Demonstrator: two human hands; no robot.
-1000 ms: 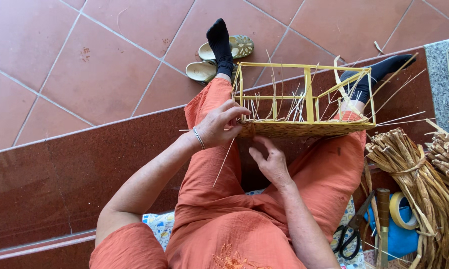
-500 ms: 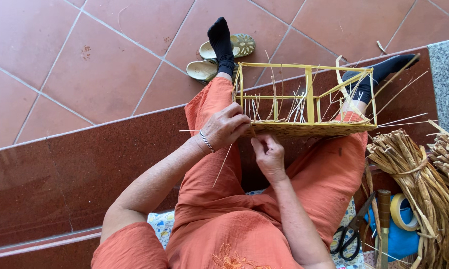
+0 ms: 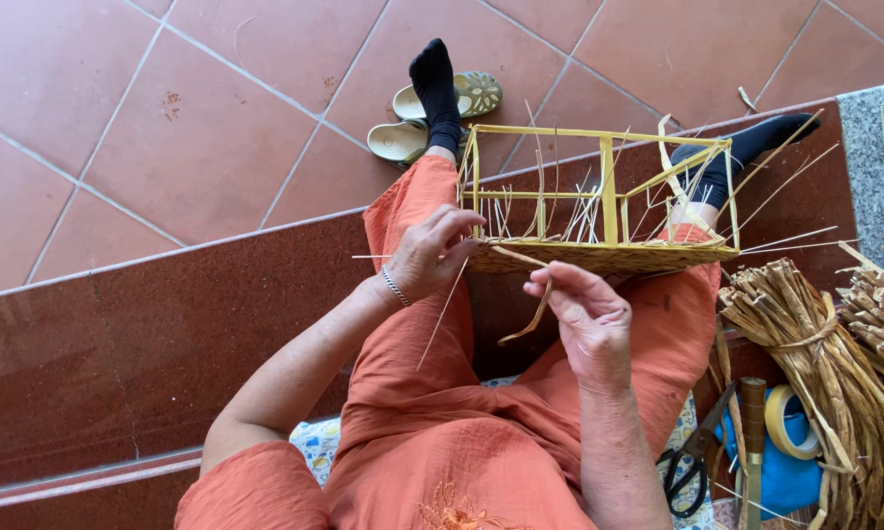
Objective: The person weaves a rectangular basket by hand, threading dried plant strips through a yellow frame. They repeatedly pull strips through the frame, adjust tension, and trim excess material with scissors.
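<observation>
A yellow frame basket (image 3: 607,196) with a woven straw base rests across my knees, thin upright reeds sticking out of it. My left hand (image 3: 430,251) grips the basket's left corner at the woven edge. My right hand (image 3: 581,312) sits just below the woven base and pinches a flat tan straw strip (image 3: 526,306) that curls down from the weave. I wear orange clothes and black socks.
Bundles of dried straw (image 3: 823,365) lie at my right. Black scissors (image 3: 694,461), a roll of yellow tape (image 3: 789,422) on a blue object and a wooden handle sit beside my right thigh. Two pale sandals (image 3: 432,116) lie on the red tile floor past a dark stone step.
My right hand has moved up and right from my lap toward the basket's base and now holds a straw strip. My left hand stays at the basket's corner.
</observation>
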